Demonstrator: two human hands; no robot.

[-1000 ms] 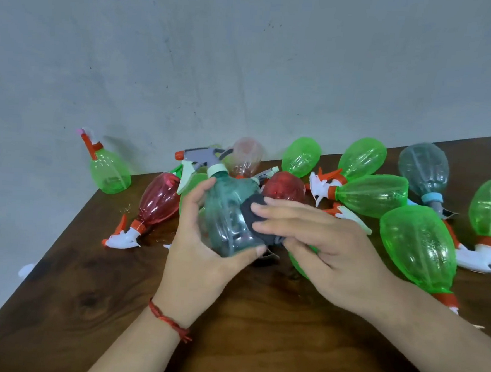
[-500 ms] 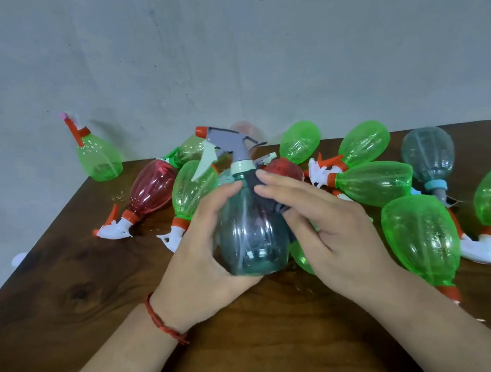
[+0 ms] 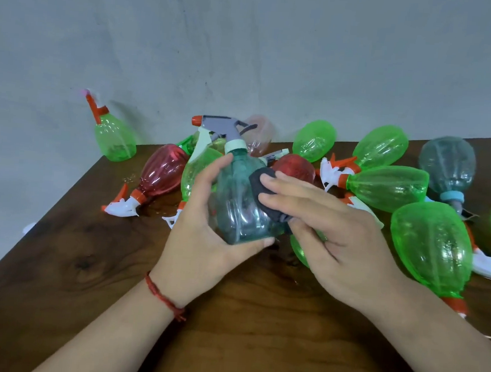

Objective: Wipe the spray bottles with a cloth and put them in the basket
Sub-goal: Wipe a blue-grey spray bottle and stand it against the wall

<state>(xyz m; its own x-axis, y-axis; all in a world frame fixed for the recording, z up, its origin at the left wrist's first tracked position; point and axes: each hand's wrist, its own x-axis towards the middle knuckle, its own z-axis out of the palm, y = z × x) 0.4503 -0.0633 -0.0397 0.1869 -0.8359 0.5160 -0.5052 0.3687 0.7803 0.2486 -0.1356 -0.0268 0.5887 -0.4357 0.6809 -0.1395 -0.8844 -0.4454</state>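
- Grip: the left hand [image 3: 202,241] curls round the teal bottle [image 3: 237,205] from its left side and from below, with the thumb up the front and fingertips under the base. It holds the bottle off the table [image 3: 72,275], just in front of the heap.
- Axis: the bottle stands nearly upright, its long axis vertical. The grey trigger head [image 3: 222,127] is on top, nozzle pointing left.
- Cloth: the right hand [image 3: 336,244] sits just right of the bottle, fingers straight and together. They press the dark cloth [image 3: 263,187] onto the bottle's right shoulder, and the bent thumb appears to pinch the cloth's lower end.
- Judgement: wiping is under way. The stroke likely runs down that axis, or the left hand must turn the bottle to bring its left face to the cloth.
- Surroundings: green bottles [image 3: 432,245] and a red bottle [image 3: 164,171] lie on their sides behind and to the right. No basket is in view.
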